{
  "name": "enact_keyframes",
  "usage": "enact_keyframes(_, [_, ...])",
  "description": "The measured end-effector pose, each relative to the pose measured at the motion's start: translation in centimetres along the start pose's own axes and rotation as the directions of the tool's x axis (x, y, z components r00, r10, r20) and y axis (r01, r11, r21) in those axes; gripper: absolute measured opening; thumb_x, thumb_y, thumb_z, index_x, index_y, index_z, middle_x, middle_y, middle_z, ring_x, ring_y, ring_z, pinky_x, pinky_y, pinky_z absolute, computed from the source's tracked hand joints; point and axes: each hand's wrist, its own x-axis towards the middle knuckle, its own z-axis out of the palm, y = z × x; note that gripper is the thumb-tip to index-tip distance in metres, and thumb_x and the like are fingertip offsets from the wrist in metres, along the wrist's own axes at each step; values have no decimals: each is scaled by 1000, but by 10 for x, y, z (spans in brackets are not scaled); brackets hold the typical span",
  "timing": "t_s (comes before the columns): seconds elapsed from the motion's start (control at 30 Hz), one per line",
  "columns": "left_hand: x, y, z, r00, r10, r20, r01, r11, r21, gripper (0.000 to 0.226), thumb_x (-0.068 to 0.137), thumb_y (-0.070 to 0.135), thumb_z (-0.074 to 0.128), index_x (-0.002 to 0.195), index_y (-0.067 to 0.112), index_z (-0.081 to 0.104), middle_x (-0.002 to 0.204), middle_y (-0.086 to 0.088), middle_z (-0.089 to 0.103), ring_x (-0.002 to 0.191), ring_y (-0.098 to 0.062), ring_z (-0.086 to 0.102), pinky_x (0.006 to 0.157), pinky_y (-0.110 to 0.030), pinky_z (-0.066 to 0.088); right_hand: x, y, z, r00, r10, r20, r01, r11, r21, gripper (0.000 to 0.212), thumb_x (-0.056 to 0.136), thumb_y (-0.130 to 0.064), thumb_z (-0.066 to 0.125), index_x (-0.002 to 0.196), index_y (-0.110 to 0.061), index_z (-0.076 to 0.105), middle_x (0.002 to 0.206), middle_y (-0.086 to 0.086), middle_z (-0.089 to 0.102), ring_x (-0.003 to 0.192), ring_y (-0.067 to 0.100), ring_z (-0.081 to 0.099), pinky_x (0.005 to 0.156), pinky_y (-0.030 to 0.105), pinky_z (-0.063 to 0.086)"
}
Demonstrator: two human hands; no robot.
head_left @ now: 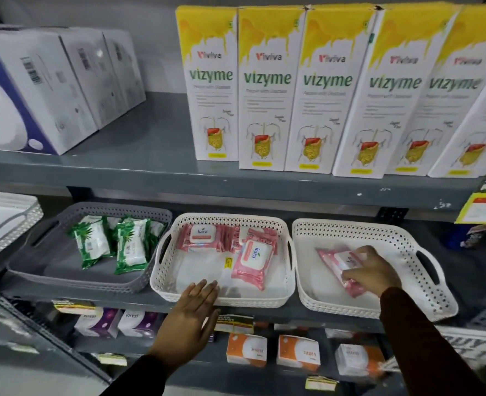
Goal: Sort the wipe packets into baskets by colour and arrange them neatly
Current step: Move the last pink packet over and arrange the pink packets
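So my right hand (374, 271) is down in the right basket (433, 252), fingers closed around a pink packet (340, 260) that's lying tilted on the basket floor, roughly 4 o'clock in my view. My left hand (192, 312) is flat and open, holding nothing, palm against the front rim of the middle basket (281, 224) around 6 o'clock.

That middle basket already holds the other pink packets (251, 260): a stack at the back, plus one loose packet lying crooked toward the front. The green packets (129, 245) stand in the grey basket (64, 215) at 9 o'clock, so colour-wise the pink one in my hand looks like the stray.

My guess is it should go over to the middle basket. To do it well, I'd lift it clear over both rims instead of dragging it, since the perforated walls could snag the wrapper. I'd keep the left hand bracing that basket so it doesn't slide on the shelf (150, 302). Then I'd lay the packet label-up, square with the back stack, and straighten the crooked one too.
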Motion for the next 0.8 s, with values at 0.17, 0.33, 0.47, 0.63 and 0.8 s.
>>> enact_keyframes(0.17, [-7, -16, -12, 999, -51, -3, 51, 997, 63, 47, 97, 36, 41, 135, 10, 54, 139, -6, 55, 130, -24, 48, 115, -33, 21, -45, -51, 34, 935, -154, -318, 222, 956, 190, 62, 62, -42, 80, 115, -41, 48, 107, 2, 68, 86, 23, 68, 78, 42, 57])
enact_keyframes(0.33, [-15, -30, -17, 997, -60, -56, 65, 995, 78, 47, 97, 33, 43, 133, 7, 55, 138, -9, 55, 130, -27, 48, 113, -39, 28, -92, -143, 100, 856, -495, -149, 517, 830, 211, 63, 69, -27, 85, 122, -36, 52, 112, -7, 59, 92, 15, 62, 73, 37, 58])
enact_keyframes(0.47, [-18, -28, -19, 994, -74, -76, 80, 992, 92, 47, 96, 32, 44, 133, 5, 55, 137, -11, 56, 128, -28, 50, 112, -41, 29, -96, -188, 165, 831, -556, 21, 547, 823, 152, 62, 76, -34, 80, 131, -31, 50, 120, 3, 60, 83, 15, 65, 78, 39, 59])
enact_keyframes(0.63, [-19, -30, -25, 996, -72, -54, 79, 990, 119, 44, 94, 32, 53, 131, 8, 58, 133, -8, 60, 122, -25, 54, 109, -39, 34, -87, -210, 211, 831, -539, 135, 552, 828, -97, 59, 90, -33, 70, 142, -24, 43, 127, 18, 55, 114, 33, 57, 87, 39, 52])
enact_keyframes(0.8, [14, -35, -57, 973, -199, 115, 202, 979, -12, 46, 101, 44, 36, 76, 17, 63, 70, -2, 66, 63, -19, 59, 64, -34, 45, -76, -208, 202, 807, -574, 137, 589, 795, -142, 35, 97, -35, 57, 132, -30, 57, 122, 7, 60, 113, 29, 57, 88, 40, 53])
